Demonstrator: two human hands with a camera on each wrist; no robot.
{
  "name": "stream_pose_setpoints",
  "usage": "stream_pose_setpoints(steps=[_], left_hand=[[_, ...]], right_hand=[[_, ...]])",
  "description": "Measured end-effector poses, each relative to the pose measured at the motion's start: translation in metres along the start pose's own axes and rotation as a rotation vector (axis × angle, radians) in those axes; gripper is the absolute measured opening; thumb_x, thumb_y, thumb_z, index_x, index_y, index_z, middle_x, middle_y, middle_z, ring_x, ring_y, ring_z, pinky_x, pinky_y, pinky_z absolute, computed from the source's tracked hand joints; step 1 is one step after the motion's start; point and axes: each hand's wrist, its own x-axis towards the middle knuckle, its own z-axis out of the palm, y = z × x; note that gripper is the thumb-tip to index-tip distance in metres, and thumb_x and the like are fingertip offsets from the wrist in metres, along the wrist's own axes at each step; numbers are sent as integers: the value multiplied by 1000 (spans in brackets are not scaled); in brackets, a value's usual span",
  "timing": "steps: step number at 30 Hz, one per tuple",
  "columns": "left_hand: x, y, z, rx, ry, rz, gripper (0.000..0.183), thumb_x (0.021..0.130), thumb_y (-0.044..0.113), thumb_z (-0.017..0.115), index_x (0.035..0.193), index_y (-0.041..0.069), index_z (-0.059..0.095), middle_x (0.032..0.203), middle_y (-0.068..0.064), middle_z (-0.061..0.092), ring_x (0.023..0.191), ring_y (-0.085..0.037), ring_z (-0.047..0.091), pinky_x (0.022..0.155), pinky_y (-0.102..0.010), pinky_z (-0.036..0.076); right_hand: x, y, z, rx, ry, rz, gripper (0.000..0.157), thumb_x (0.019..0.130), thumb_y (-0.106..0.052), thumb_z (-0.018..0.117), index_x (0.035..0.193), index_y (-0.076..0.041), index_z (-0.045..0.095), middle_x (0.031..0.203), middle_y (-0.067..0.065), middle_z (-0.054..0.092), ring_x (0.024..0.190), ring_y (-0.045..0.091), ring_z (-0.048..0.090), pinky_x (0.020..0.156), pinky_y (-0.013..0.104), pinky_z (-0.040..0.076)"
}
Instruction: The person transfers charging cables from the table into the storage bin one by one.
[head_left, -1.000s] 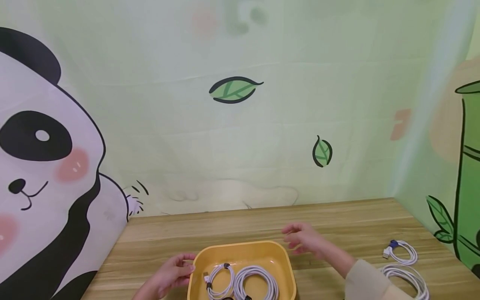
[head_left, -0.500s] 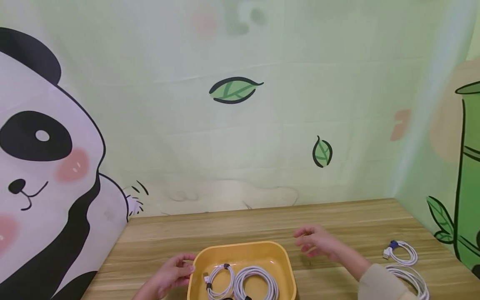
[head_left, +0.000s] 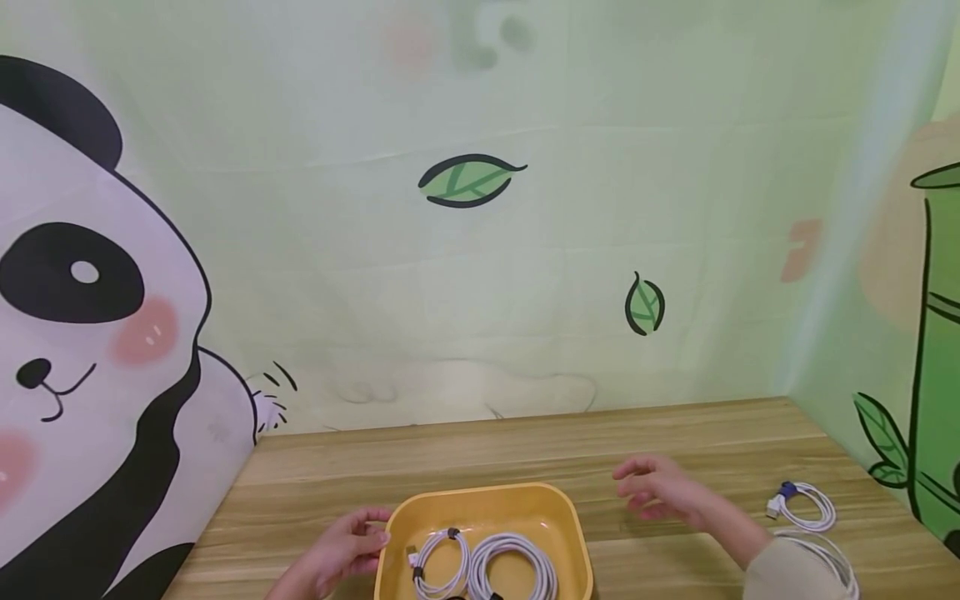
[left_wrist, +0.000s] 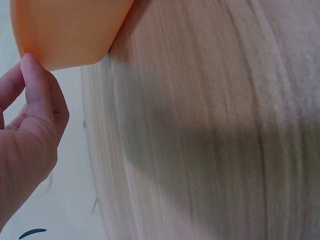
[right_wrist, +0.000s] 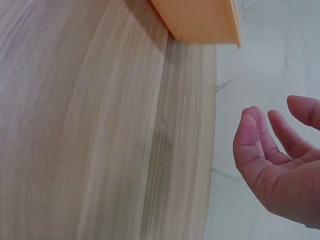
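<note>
In the head view, a yellow plastic tray (head_left: 480,498) stands on the table at the lower middle. Inside it lie a small coiled white USB cable (head_left: 442,560) with dark ties and a thicker coil of white cable (head_left: 513,567). At the tray's left rim, my left hand (head_left: 339,550) pinches the edge; in the left wrist view the thumb (left_wrist: 37,85) lies against the rim. My right hand (head_left: 667,492) hovers over the table to the tray's right, fingers loosely bent and holding nothing. The right wrist view shows that hand (right_wrist: 280,160) apart from the tray.
At the table's right lie a small coiled white USB cable (head_left: 808,506) with a dark blue tie and a larger white coil (head_left: 825,552), partly hidden by my right sleeve (head_left: 791,573). A printed panda backdrop (head_left: 480,275) rises behind the wooden table (head_left: 450,454).
My right hand has moved to the right, away from the tray, and its sleeve now covers more of the larger coil. The left hand and the tray have stayed put.
</note>
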Motion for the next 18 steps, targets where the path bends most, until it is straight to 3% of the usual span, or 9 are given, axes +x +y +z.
stream_pose_setpoints(steps=[18], left_hand=[[-1,0,0,-4,3,-11,42,85,9,55,121,-7,38,88,-3,53,72,-8,55,61,-19,50]], right_hand=[[-11,10,-27,13,23,31,40,84,-19,56,114,4,46,89,2,58,74,14,56,64,31,50]])
